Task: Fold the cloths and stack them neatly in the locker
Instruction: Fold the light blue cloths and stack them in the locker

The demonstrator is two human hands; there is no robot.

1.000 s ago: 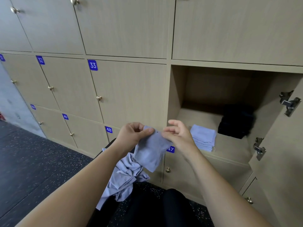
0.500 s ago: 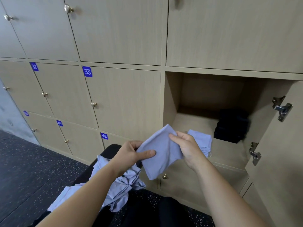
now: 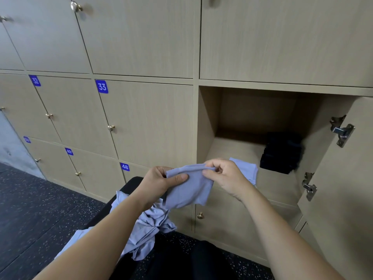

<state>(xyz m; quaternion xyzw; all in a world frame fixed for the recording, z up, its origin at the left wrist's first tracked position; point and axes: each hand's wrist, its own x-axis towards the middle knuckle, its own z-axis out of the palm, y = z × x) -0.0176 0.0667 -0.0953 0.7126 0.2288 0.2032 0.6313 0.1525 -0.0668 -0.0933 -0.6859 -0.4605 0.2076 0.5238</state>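
The small pale-blue cloth (image 3: 189,190) hangs before the open wooden locker (image 3: 207,118) — its pointy corner is now flat, so this fold looks nearly done. The left hand (image 3: 159,182) and right hand (image 3: 226,176) both pinch its top edge. Nothing blocks the folded pale-blue stack (image 3: 245,168) inside, beside a black pile (image 3: 281,154) — crumpled blue cloths (image 3: 149,229) wait on the lap (image 3: 181,259).

pale blue cloth (image 3: 189,190), black stack (image 3: 281,156), beige locker (image 3: 207,118).

I am in a locker room: pale wooden locker doors (image 3: 145,122) with blue number plates (image 3: 101,86), dark speckled rubber floor (image 3: 40,207).
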